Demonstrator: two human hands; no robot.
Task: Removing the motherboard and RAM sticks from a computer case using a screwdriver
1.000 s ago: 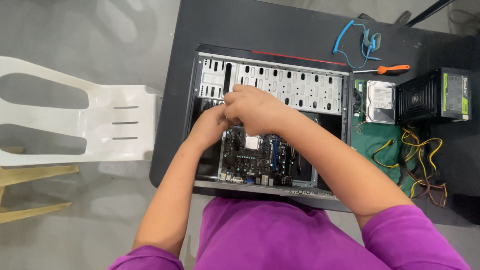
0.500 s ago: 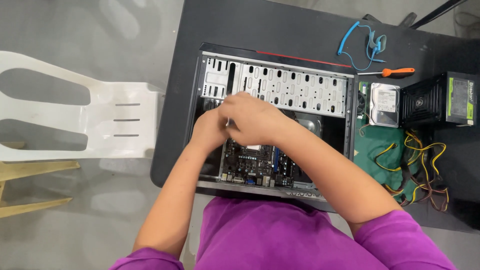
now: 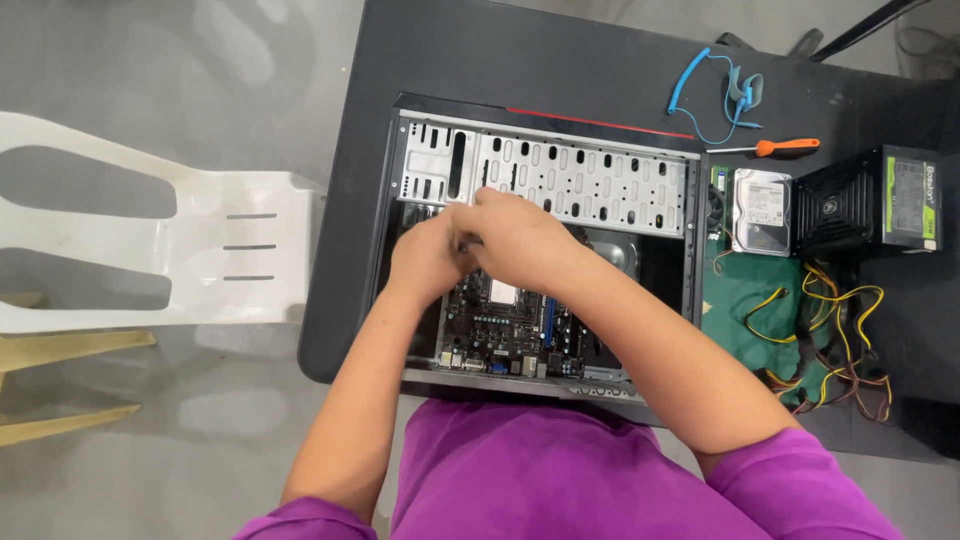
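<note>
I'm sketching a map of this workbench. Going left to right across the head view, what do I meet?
White plastic chair → open computer case, with both hands inside it → hard drive → black power supply.

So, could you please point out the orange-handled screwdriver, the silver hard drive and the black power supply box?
Orange-handled screwdriver [image 3: 788,147]: head view, on its orange handle.
Silver hard drive [image 3: 761,210]: head view, middle of its top label.
Black power supply box [image 3: 850,205]: head view, on its black grille.

Light: bright, even, from overhead
Glare: soft sheen on grey floor [image 3: 180,60]
Blur: both hands smeared
Shadows: faint
</note>
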